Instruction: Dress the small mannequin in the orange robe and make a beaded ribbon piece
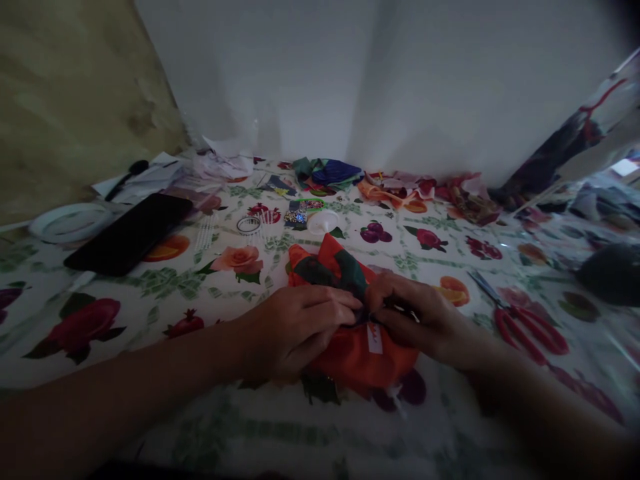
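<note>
Left hand [295, 330]: fingers pressed together and curled, pinching a gathered fold of the orange cloth [360, 363] from the 9 o'clock side

Right hand [415, 317]: fingers bent and close together, pinching the same fold from 3 o'clock, just beside the left hand; the spot between them is too dark to make out

Cloth: the orange cloth lies bunched at the centre of the table, under both hands, with a dark green patterned part on top and a small white tag [375, 338] near the right hand

Table: a printed cover [225, 300] with fruit and roses, under everything

3 o'clock: red-handled scissors [525, 330], well beside the right hand

10 o'clock: a black phone [129, 233], with a white round dish [70, 223] beyond it

12 o'clock: a small white funnel-shaped piece [323, 222], a thin ring [249, 225], and a folded blue and green cloth [327, 172] near the white wall [375, 80]

1 o'clock: heaped orange and red fabric scraps [395, 190]
</note>
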The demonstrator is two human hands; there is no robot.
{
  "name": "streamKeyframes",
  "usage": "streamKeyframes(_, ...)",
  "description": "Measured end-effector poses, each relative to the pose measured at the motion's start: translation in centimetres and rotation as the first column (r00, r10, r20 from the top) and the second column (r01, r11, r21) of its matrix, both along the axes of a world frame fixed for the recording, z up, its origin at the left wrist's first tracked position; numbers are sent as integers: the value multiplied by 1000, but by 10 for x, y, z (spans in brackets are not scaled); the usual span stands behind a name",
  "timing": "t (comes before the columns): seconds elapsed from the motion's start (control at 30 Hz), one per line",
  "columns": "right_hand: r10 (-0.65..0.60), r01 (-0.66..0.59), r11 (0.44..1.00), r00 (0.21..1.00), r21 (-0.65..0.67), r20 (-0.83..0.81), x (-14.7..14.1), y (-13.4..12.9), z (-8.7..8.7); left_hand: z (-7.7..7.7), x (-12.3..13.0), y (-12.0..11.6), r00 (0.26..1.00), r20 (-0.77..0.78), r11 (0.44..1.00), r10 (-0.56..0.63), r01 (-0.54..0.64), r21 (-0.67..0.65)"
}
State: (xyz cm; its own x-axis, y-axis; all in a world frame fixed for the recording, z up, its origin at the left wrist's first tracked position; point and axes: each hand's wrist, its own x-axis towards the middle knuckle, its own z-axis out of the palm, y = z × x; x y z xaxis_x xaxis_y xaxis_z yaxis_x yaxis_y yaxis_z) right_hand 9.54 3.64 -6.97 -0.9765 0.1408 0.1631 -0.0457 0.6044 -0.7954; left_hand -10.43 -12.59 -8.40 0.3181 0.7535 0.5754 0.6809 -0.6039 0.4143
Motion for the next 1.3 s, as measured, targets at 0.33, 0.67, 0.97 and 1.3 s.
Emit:
streamKeyframes(0.33,23,-23,999,1000,-35,0,0,-1,0,-4,1,1,979,-201,999,17,-9,43)
streamKeyframes(0.67,13,-12,997,1000,-74,14,-1,-1,-3,-4,6,-4,956,-277,995,102,-92,50)
streamKeyframes(0.97,25,-25,998,1000,-49,-13,-2,-1,-2,3,2,-4,999,-31,995,19,-22,-93)
streamKeyframes(1.3,7,-5,996,1000,-92,26,0,0,-5,-5,0,-3,962,-273,999,20,-12,32)
